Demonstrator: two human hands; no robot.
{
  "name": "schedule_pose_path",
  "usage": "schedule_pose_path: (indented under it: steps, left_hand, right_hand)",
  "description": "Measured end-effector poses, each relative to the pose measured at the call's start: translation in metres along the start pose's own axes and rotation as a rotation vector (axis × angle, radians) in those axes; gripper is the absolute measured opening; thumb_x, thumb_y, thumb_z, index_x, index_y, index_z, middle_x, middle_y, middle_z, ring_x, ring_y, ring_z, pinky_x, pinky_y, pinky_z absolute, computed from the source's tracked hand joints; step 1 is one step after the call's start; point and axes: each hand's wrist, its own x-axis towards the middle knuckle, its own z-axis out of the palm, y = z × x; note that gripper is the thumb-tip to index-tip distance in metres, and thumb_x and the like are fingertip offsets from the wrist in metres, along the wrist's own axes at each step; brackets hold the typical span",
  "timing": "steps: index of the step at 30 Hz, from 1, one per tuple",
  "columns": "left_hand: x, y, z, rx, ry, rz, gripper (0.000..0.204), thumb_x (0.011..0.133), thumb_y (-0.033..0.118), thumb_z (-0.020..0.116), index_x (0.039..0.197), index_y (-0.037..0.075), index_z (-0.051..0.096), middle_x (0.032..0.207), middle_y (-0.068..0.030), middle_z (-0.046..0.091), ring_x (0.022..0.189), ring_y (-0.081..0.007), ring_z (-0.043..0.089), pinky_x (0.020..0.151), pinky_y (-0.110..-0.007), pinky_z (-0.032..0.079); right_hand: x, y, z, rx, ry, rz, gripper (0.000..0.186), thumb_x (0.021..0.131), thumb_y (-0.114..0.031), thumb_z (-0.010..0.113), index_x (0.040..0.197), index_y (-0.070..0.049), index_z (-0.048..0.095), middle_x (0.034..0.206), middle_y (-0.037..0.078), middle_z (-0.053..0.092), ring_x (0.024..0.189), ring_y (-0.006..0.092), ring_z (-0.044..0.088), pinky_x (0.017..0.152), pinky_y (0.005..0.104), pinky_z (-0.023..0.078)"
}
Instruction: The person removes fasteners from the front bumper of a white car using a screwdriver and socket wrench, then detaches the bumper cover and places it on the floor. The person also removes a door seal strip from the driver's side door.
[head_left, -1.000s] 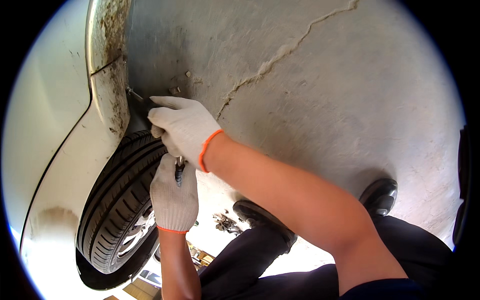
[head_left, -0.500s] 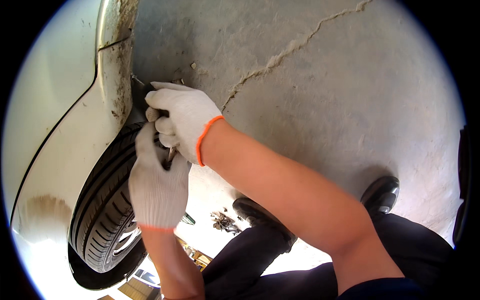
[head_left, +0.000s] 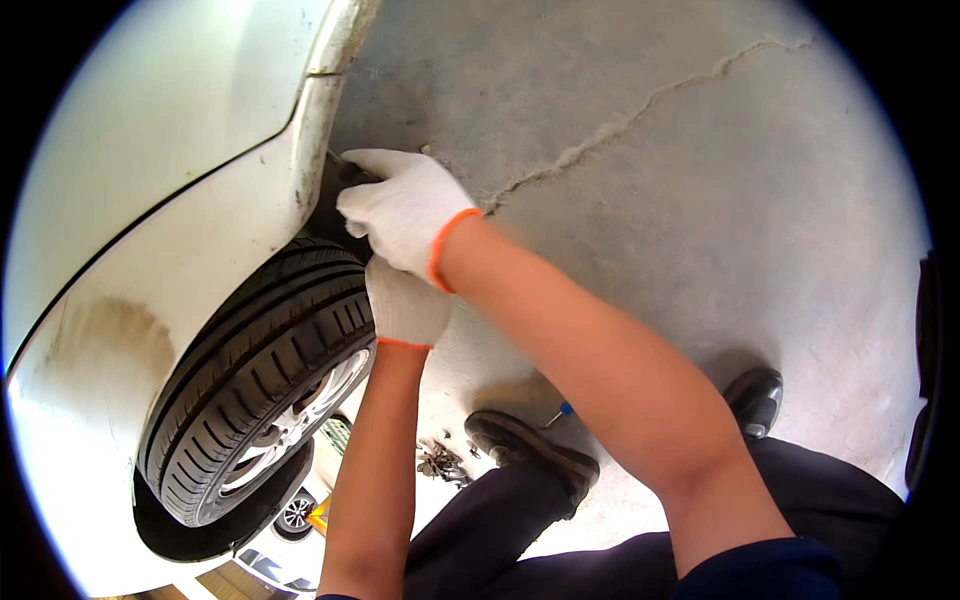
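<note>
My right hand point(head_left: 408, 205), in a white knit glove with an orange cuff, is at the lower edge of a white car body point(head_left: 200, 200), just in front of the tyre point(head_left: 270, 370). Its fingers are curled, and a dark shape point(head_left: 355, 176) shows by the thumb and forefinger, too shaded to name. My left hand point(head_left: 410, 308), gloved alike, is below and partly behind the right one, close against the tyre tread. The left fingers are hidden, so their hold does not show.
The concrete floor point(head_left: 640, 220) has a long crack. My black shoes point(head_left: 530, 445) stand on it; a blue-handled tool point(head_left: 565, 409) lies beside one. A small heap of dark metal parts point(head_left: 440, 460) lies near the wheel rim point(head_left: 290, 430). Another car's wheel point(head_left: 297, 513) shows further back.
The view has shifted, showing more of the wheel and the blue-handled tool. My left hand has gone deeper behind the right one; the metal piece seen in it before is hidden.
</note>
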Motion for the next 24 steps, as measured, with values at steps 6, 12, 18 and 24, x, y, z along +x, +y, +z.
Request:
schedule_pose_path:
  steps: [6, 12, 18, 24]
  left_hand:
    - [0.014, -0.046, 0.071, 0.332, 0.247, 0.274, 0.029, 0.104, 0.036, 0.063, 0.118, 0.013, 0.072, 0.121, -0.0138, 0.076, 0.123, -0.0343, 0.069, 0.100, -0.048, 0.054]
    - [0.002, 0.058, -0.042, -0.136, 0.026, -0.298, 0.022, 0.093, 0.021, 0.071, 0.102, 0.001, 0.067, 0.091, -0.0244, 0.074, 0.093, -0.0458, 0.074, 0.083, -0.051, 0.058]
    - [-0.001, 0.051, -0.049, -0.132, 0.047, -0.305, 0.024, 0.094, 0.019, 0.075, 0.100, -0.003, 0.067, 0.085, -0.0205, 0.071, 0.080, -0.0360, 0.072, 0.079, -0.042, 0.056]
    - [0.001, 0.037, -0.012, -0.301, 0.209, -0.167, 0.018, 0.095, 0.013, 0.073, 0.098, -0.004, 0.067, 0.083, -0.0190, 0.073, 0.078, -0.0339, 0.072, 0.077, -0.041, 0.055]
  right_hand:
    - [0.003, 0.005, 0.001, -0.142, -0.003, -0.059, 0.063, 0.088, -0.015, 0.066, 0.150, -0.002, 0.065, 0.099, 0.018, 0.076, 0.076, 0.0208, 0.068, 0.077, 0.0338, 0.056]
    - [0.013, 0.013, -0.042, 0.860, -0.287, 0.379, 0.058, 0.105, -0.013, 0.065, 0.159, -0.005, 0.045, 0.088, 0.006, 0.062, 0.048, 0.0079, 0.030, 0.043, 0.0281, 0.020]
    - [0.004, 0.007, -0.028, 0.891, -0.263, 0.362, 0.041, 0.107, -0.014, 0.062, 0.147, -0.005, 0.055, 0.089, 0.007, 0.062, 0.047, 0.0077, 0.029, 0.044, 0.0289, 0.019]
    - [0.008, 0.013, -0.031, 0.738, -0.262, 0.369, 0.037, 0.103, -0.019, 0.068, 0.138, -0.008, 0.060, 0.087, 0.005, 0.058, 0.048, 0.0085, 0.027, 0.048, 0.0300, 0.016]
